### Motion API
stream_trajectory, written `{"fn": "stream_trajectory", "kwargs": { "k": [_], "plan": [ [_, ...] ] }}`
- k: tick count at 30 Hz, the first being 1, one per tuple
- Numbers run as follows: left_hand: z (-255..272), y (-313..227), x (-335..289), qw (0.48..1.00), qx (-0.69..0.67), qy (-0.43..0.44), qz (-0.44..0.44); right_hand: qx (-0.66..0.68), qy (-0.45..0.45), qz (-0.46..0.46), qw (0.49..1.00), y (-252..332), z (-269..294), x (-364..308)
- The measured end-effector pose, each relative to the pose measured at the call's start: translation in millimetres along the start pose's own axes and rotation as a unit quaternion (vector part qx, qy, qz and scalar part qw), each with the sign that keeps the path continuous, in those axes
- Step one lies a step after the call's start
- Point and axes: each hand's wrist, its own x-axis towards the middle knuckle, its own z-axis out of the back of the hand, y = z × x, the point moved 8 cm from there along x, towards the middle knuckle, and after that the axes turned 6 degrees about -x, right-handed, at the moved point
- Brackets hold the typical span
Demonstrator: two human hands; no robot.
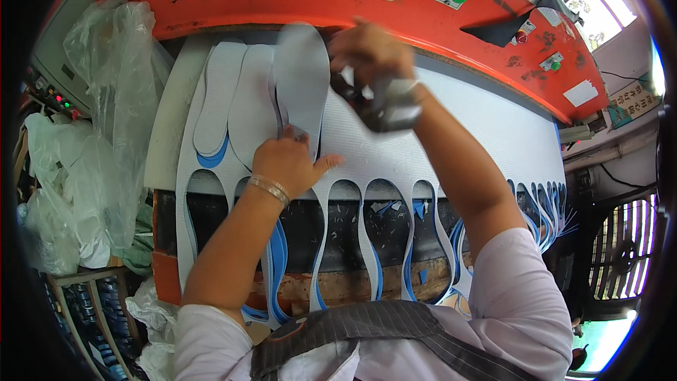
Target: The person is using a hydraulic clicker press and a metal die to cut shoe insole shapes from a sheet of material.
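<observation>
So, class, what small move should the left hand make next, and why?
Probably, the left hand should lay the blurred white sole-shaped piece onto the similar white sole-shaped pieces at the left: its fingers are at that piece's near end, matching pieces lie close by, and the right hand appears occupied with a blurred shiny metal tool.

Worktop [161, 142]: pale board, showing along its left edge
Sheets [501, 127]: white and blue, layered, cut-out border hanging past the near edge
Sole-shaped pieces [218, 102]: white, stacked close to the left edge
</observation>
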Motion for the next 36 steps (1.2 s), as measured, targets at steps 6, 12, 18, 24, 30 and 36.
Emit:
{"fn": "stream_trajectory", "kwargs": {
  "k": [6,12,18,24,30,36],
  "plan": [
    [3.1,3.2,70.6,0.977,0.117,0.169,0.058,-0.369,0.069,-0.344,0.861,-29.2,38.2,-31.2],
    [-25.5,24.8,95.6,0.996,0.031,-0.085,-0.006,-0.335,0.215,-0.556,0.729,-119.7,-12.8,-94.5],
    [-44.3,19.3,14.3,0.996,-0.019,-0.069,-0.053,-0.179,0.113,-0.399,0.892,-66.2,-23.0,-132.7],
    [-38.3,11.7,-1.5,0.995,-0.033,-0.076,-0.056,-0.33,0.153,-0.288,0.886,-7.7,-54.4,-178.5],
    [-35.3,13.6,2.1,0.994,-0.075,-0.058,-0.055,-0.31,0.115,-0.248,0.911,-4.8,-50.2,-173.0],
    [-27.3,10.5,7.3,0.997,-0.033,-0.054,-0.038,-0.314,0.115,-0.23,0.914,-3.7,-49.1,-164.2]
  ]
}}
